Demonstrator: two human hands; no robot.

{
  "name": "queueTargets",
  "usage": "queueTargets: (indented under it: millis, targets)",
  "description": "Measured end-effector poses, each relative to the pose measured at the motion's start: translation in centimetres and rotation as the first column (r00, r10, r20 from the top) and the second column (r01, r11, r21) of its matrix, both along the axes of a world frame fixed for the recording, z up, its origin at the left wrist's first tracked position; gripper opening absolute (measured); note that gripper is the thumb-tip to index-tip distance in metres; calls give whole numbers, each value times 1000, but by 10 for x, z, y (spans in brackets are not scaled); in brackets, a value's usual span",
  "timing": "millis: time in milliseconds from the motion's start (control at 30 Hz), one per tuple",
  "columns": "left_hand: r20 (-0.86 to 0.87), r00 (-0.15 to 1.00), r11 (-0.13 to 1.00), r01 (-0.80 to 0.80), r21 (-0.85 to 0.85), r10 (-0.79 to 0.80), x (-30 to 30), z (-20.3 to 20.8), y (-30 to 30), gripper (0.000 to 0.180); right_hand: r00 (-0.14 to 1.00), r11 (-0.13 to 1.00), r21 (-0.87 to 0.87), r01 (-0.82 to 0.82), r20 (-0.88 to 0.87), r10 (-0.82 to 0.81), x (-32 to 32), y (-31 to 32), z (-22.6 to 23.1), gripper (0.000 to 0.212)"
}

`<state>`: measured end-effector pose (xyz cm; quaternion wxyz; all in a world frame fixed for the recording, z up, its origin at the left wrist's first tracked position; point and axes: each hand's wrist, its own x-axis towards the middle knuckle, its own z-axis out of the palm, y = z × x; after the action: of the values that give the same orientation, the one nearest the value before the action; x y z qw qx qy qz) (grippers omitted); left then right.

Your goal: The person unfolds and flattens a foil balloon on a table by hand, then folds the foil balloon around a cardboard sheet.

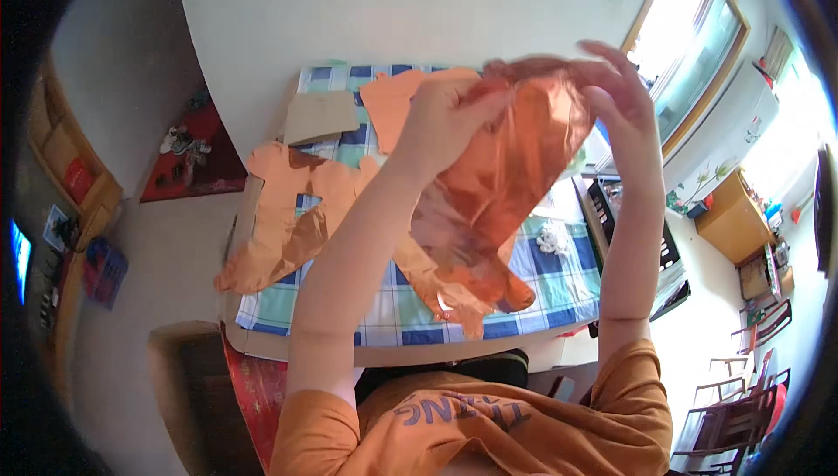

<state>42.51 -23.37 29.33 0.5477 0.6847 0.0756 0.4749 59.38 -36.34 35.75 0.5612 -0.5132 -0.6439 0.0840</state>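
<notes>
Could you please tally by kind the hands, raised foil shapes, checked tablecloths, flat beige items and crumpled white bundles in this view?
Left hand and right hand: 2
Raised foil shape: 1
Checked tablecloth: 1
Flat beige item: 1
Crumpled white bundle: 1
Total: 6

White wall (393, 4) | pale floor (179, 253) | wood-framed glass (714, 48) — bright | dark chairs (729, 430) — right
</notes>
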Motion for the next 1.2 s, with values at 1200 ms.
queueTargets:
  millis: [1200]
  targets:
    - [-462,825,754,68,653,326,-28,-285,-75,31,773,818,-317,479,594,-222,68,33,-350,46]
